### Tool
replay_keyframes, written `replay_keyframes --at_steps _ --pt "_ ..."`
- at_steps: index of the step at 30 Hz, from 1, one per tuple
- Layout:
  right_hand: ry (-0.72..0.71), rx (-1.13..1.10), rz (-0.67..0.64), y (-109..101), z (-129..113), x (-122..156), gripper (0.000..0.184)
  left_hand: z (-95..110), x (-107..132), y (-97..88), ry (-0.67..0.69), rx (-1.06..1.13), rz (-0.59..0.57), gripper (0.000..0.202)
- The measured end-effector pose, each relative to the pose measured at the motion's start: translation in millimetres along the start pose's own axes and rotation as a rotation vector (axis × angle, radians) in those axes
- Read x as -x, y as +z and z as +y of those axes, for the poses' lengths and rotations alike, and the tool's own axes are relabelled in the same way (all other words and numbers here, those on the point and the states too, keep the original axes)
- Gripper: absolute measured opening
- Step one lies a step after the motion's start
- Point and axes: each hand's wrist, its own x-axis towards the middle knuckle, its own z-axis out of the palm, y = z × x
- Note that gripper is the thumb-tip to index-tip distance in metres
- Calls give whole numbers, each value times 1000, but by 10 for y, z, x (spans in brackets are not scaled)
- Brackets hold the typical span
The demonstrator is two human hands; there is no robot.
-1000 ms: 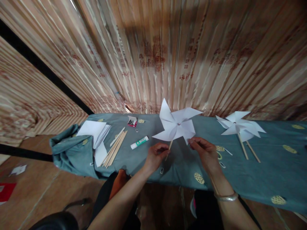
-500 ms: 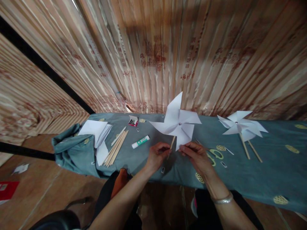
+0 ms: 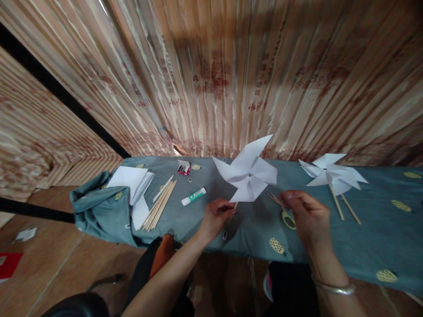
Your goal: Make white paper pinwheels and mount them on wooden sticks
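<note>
My left hand (image 3: 216, 216) pinches the wooden stick of a white paper pinwheel (image 3: 247, 174) and holds it upright over the teal-covered table (image 3: 363, 246). My right hand (image 3: 307, 215) hovers to the right of the pinwheel, off the paper, with its fingers loosely curled and nothing in them. Yellow-handled scissors (image 3: 284, 211) lie on the cloth just under that hand.
Two finished pinwheels (image 3: 330, 176) lie at the right. At the left are a stack of white paper (image 3: 132, 185), a bundle of wooden sticks (image 3: 160, 204), a glue stick (image 3: 193, 196) and a small red box (image 3: 183, 167). A striped curtain hangs behind the table.
My right hand has let go of the pinwheel's blade and moved right. The pinwheel's blades have turned round to a new angle. My left hand still holds the stick.
</note>
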Motion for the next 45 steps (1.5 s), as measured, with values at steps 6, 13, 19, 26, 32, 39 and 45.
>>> replay_keyframes --at_steps 6,13,19,26,32,39,45 --pt "-34 39 47 -5 66 -146 32 -41 46 -26 -50 27 -107 21" --pt "104 -29 -48 60 157 -68 31 -10 15 -51 2 -9 -59 18" --pt "141 -61 -175 188 123 60 28 21 3 -45 3 -21 -25 19" --pt "219 -116 -299 389 75 210 26 68 8 -28 7 -30 6 13" --pt "261 -126 -382 536 67 271 26 91 33 -9 19 -23 -29 15" --pt "126 23 -549 500 -89 324 23 72 49 4 -5 29 -61 28" --pt "46 -44 -24 48 68 26 23 38 53 -11 -85 137 -46 32"
